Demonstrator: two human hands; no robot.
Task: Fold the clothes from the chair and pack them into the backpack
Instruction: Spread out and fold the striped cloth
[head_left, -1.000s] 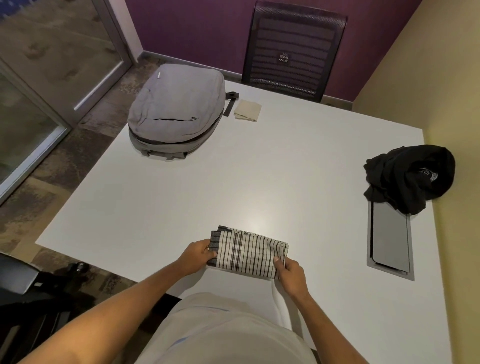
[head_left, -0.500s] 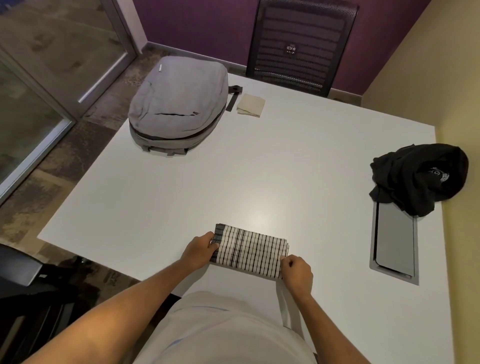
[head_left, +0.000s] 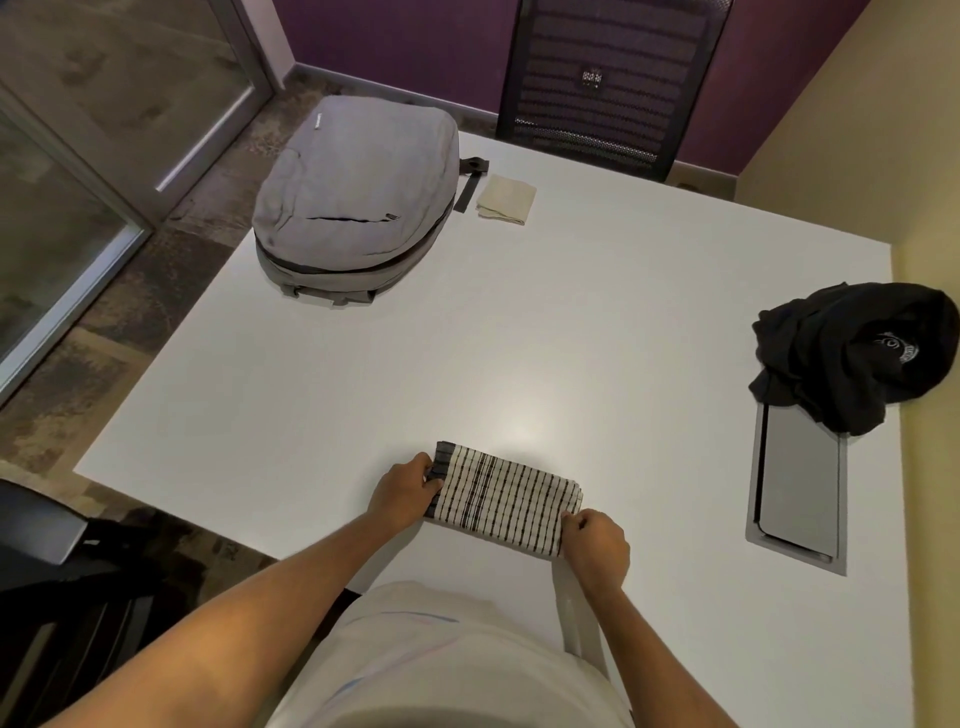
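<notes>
One white table (head_left: 519, 338), purple wall (head_left: 395, 41), perhaps glass door (head_left: 104, 104).

Grey backpack (head_left: 353, 200), blk/white checked cloth (head_left: 501, 499), blk garment (head_left: 852, 353), beige cloth (head_left: 506, 200).

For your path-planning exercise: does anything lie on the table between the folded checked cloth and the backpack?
Nothing visible does: bare table separates the checked cloth from the backpack. The backpack looks zipped shut, though.
</notes>
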